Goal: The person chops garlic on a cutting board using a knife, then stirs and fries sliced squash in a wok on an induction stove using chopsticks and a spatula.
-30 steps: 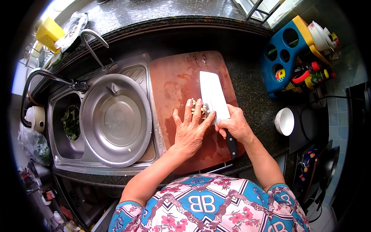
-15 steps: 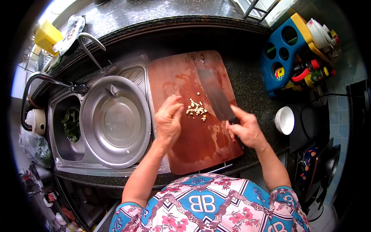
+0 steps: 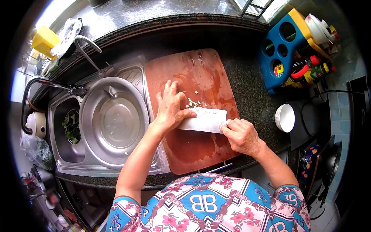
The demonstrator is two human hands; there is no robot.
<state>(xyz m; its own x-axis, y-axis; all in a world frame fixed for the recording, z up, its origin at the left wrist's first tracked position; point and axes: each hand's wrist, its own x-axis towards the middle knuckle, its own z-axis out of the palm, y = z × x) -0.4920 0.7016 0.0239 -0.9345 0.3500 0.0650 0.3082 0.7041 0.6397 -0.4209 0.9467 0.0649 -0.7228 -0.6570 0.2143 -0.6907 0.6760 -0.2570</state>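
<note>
My right hand [image 3: 244,137] is closed round the handle end of a cleaver [image 3: 205,121], and the handle itself is mostly hidden by my fingers. Its wide blade lies crosswise over the wooden cutting board [image 3: 177,150], flat side showing bright. Small pale chopped pieces [image 3: 192,103], which look like garlic, lie just beyond the blade, and a few bits show on its upper edge. My left hand [image 3: 170,106] is spread over the board's left part, with the thumb touching the blade near its far left end.
Left of the board, a large metal basin [image 3: 91,131] sits over the sink, beside leafy greens [image 3: 71,127] in the smaller bowl. A white bowl [image 3: 285,118] stands on the right counter. Behind it are a blue rack [image 3: 266,71] and bottles [image 3: 315,75].
The cleaver has swung from pointing away to lying crosswise, its blade now beside the chopped pieces. My left hand has opened out, and its thumb has come to the blade.
</note>
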